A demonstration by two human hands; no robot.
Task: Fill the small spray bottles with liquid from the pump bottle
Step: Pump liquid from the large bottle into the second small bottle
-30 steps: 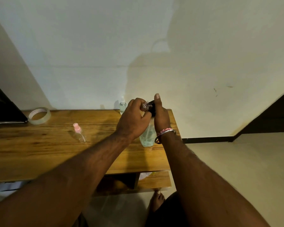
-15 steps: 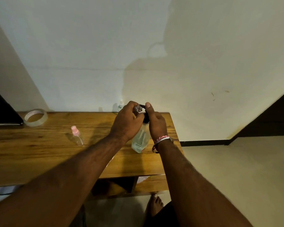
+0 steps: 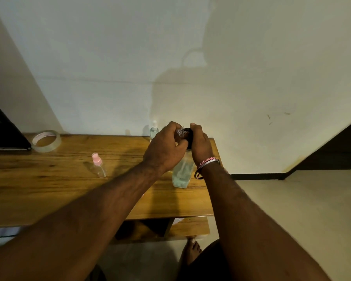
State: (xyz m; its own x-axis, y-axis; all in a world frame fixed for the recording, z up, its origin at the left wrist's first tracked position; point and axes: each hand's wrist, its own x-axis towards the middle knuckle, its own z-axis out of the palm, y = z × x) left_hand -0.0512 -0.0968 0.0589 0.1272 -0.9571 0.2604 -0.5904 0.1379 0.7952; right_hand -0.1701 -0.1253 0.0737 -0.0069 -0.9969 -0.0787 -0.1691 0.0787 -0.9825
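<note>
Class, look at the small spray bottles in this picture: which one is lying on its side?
The pink-capped spray bottle lies on the table; the white-capped spray bottle stands upright by the wall, and a third is gripped in the left hand.

Left hand point(image 3: 162, 151) gripping a small clear bottle point(image 3: 180, 132) against the pump bottle's point(image 3: 182, 173) black head, right hand point(image 3: 200, 146) atop, on the bench point(image 3: 49, 189).

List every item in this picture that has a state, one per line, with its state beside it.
Pump bottle: upright on the table, part full.
Small bottle: uncapped, held at the black pump.
Left hand: grips the small bottle.
Right hand: on the pump.
Pink-capped bottle: capped, lying down, looks empty.
White-capped bottle: capped, upright.
Tape: lying flat.
</note>
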